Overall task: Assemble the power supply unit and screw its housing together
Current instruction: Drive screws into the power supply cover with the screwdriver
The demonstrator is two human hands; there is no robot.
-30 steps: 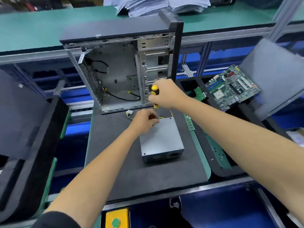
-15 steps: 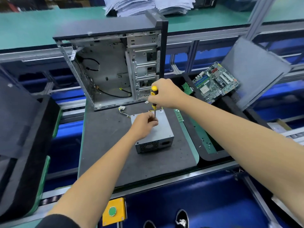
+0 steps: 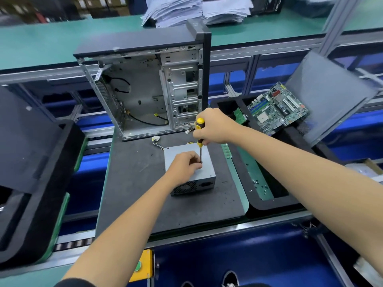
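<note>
Screwdriver [image 3: 200, 135] stands upright on grey power supply [image 3: 189, 169], hands gripping.

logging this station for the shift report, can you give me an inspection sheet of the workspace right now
surface: dark foam mat on the bench, small specks on it.
job's things: power supply unit lies flat on the mat; screwdriver stands upright on its top.
clutter: loose screws in the side tray; paper stacks behind.
grippers: right hand grips the screwdriver handle; left hand pinches at the shaft tip.
cables: supply leads trail toward the open computer case.
surroundings: motherboard leaning at right.
</note>
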